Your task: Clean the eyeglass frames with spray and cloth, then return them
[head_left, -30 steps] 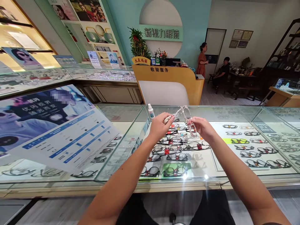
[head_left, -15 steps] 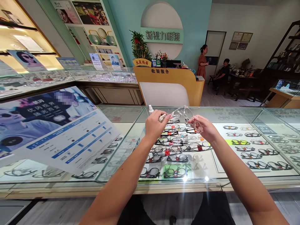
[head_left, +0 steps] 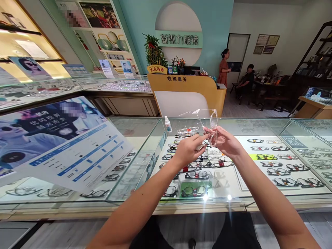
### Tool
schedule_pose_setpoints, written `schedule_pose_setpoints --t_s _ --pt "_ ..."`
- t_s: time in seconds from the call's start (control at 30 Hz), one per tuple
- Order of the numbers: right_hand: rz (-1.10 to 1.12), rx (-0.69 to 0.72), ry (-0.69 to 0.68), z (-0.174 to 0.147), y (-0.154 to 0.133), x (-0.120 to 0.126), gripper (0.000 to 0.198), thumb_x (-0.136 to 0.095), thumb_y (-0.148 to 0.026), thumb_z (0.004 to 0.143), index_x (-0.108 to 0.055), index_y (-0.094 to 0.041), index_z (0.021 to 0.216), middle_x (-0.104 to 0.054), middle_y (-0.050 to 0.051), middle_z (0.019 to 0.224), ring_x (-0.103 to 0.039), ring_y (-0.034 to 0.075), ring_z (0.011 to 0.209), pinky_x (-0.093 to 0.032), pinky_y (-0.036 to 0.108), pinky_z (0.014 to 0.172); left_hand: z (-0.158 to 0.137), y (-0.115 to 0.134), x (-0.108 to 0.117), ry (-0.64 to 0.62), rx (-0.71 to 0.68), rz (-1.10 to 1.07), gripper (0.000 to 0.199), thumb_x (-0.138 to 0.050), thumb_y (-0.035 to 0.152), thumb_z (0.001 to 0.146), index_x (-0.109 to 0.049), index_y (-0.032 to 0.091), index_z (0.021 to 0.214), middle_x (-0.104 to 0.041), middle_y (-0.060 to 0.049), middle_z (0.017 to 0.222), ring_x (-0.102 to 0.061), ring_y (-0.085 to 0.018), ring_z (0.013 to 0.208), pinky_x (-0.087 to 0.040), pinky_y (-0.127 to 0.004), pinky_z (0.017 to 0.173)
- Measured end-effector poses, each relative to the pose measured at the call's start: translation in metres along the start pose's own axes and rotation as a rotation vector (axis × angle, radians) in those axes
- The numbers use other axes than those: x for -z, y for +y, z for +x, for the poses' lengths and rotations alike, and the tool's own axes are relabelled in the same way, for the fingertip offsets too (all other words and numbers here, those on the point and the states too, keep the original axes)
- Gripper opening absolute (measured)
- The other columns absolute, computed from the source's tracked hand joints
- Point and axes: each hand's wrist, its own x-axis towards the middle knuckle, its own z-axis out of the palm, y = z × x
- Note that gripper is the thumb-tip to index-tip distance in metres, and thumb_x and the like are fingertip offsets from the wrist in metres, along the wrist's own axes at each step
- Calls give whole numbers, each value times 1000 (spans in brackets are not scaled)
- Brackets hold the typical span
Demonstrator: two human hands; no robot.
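Passage lies open over the case (head_left: 181, 209) to the right of the right hand (head_left: 225, 140), and between the forearms (head_left: 155, 185) toward the near edge. Little gap separates that hand from the left hand (head_left: 190, 150). The clear frame (head_left: 214, 119) juts ahead and leftward. Obstacles on the left: the bottle (head_left: 168, 126), near the far edge, and the broad, tilted card (head_left: 77, 145), nearer the body.

The left grip (head_left: 190, 149) has moved in beside the right grip (head_left: 228, 142).
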Motion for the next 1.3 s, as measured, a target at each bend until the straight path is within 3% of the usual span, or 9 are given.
schedule_pose_setpoints --t_s 0.17,0.27,0.5,0.7,0.77,0.9,0.97,1.1,1.3 --pt "-24 38 8 -1 0 -2 23 -91 -44 81 -77 -27 87 -83 1 124 -74 19 110 -57 32 97 0 1 3 -91 100 14 32 -61 31 103 -74 25 131 -78 -5 98 -72 -18 79 -50 -27 67" --pt "-27 72 59 -1 -1 -2 24 -92 -45 79 -78 -29 90 -83 1 125 -72 22 120 -56 36 103 2 -2 5 -52 187 -36 26 -61 33 104 -76 25 123 -80 -7 103 -74 -20 86 -53 -29 73" --pt "-29 209 157 2 1 -1 27 -94 -48 77 -77 -31 89 -82 -1 122 -70 22 118 -55 37 106 5 2 6 27 265 -129 19 -58 30 103 -76 23 106 -80 -7 99 -75 -20 89 -55 -31 78" --pt "-20 276 177 3 0 3 26 -95 -48 75 -79 -32 90 -82 -2 119 -70 20 112 -56 35 104 6 1 10 173 432 -223 37 -67 36 95 -62 23 129 -70 3 79 -59 -12 59 -46 -25 62" --pt "-34 282 181 3 -2 6 26 -94 -49 77 -78 -32 89 -82 -3 119 -70 19 110 -57 34 102 8 -6 14 254 515 -235 36 -67 39 92 -60 23 123 -66 5 74 -55 -13 57 -44 -26 61" --pt "-55 303 208 6 -6 13 25 -92 -50 80 -77 -32 89 -81 -1 120 -71 20 112 -57 36 102 12 -34 26 383 699 -138 16 -65 38 88 -59 23 89 -64 1 76 -56 -15 67 -45 -28 67" --pt "-43 319 220 7 -9 17 26 -93 -50 78 -77 -33 89 -81 -2 119 -71 20 110 -57 36 102 13 -51 34 409 810 -73 14 -63 35 86 -58 23 82 -64 0 77 -57 -16 70 -46 -29 70" --pt "-62 346 233 10 -13 24 25 -93 -51 79 -78 -34 88 -82 -3 118 -72 19 110 -57 37 102 6 -83 46 374 1038 70 10 -63 32 83 -62 22 79 -67 0 79 -57 -17 74 -44 -29 71" --pt "-72 353 270 9 -18 29 22 -89 -49 82 -77 -33 91 -82 -1 120 -73 20 113 -58 38 102 -18 -115 47 273 1228 181 10 -67 30 76 -65 22 70 -62 -2 67 -56 -22 71 -39 -34 69"
